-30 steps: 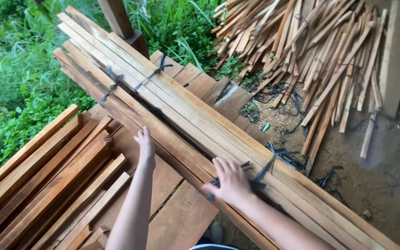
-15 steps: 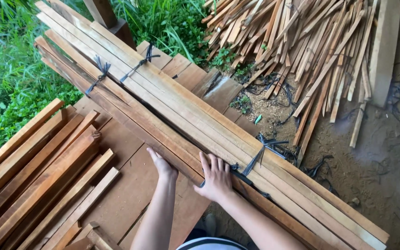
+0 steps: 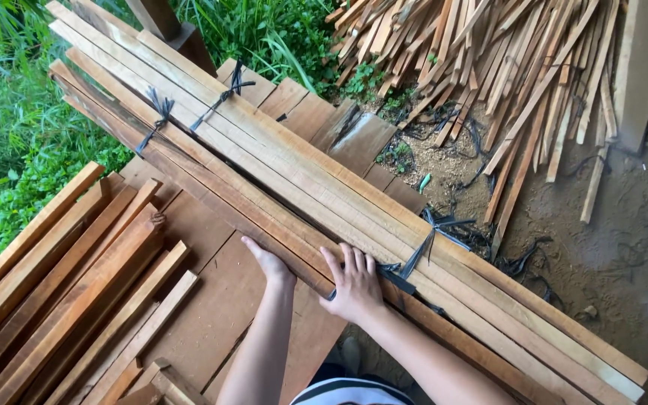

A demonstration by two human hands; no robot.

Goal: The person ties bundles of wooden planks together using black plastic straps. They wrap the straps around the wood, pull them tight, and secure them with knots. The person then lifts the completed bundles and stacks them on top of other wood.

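**Under both palms: the strapped plank bundle**

Under my right hand, fingers spread flat, sits the long tied bundle of planks. My left hand lies open against its near edge. Best to push evenly, clear of the black strap just right.

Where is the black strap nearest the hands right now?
In the head view, the black plastic strap wraps the long bundle of pale wooden slats right of centre, just beside the right hand, whose fingers rest on the slats.
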